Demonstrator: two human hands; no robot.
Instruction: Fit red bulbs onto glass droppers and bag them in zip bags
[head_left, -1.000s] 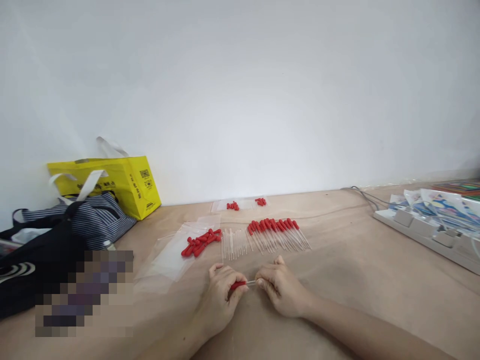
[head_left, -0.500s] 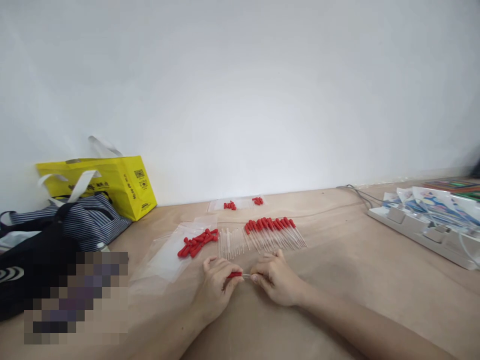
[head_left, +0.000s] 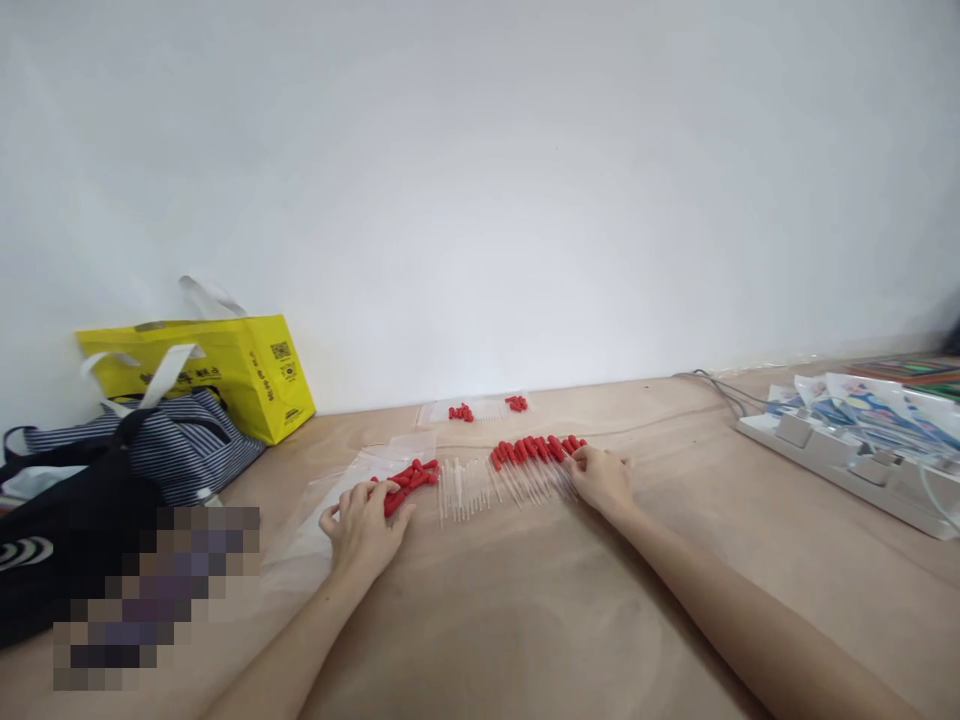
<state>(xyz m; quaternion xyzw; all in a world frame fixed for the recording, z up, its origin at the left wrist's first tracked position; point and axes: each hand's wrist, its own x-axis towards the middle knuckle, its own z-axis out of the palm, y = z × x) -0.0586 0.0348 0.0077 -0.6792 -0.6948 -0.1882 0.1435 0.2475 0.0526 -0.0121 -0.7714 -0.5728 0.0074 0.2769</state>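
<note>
My left hand (head_left: 367,530) is over a pile of red rubber bulbs (head_left: 416,472), its fingers apart at the pile's near side. The bulbs lie on clear plastic bags (head_left: 334,500). My right hand (head_left: 602,480) is at the right end of a row of glass droppers with red bulbs (head_left: 531,447), thumb and fingers pinched on a dropper there. That dropper is mostly hidden by the fingers and its neighbours. Between the pile and the row lie several bare glass tubes (head_left: 463,488), side by side.
Farther back lies a clear bag (head_left: 491,410) with small red bulbs and tubes. At the left are a yellow bag (head_left: 277,390), a striped bag (head_left: 187,450) and a black bag (head_left: 82,540). A white power strip (head_left: 840,460) with cables and printed packets stands at the right.
My hands have moved apart from the joined bulb and tube they held in front. The left went left to the bulb pile, the right went right to the dropper row.
</note>
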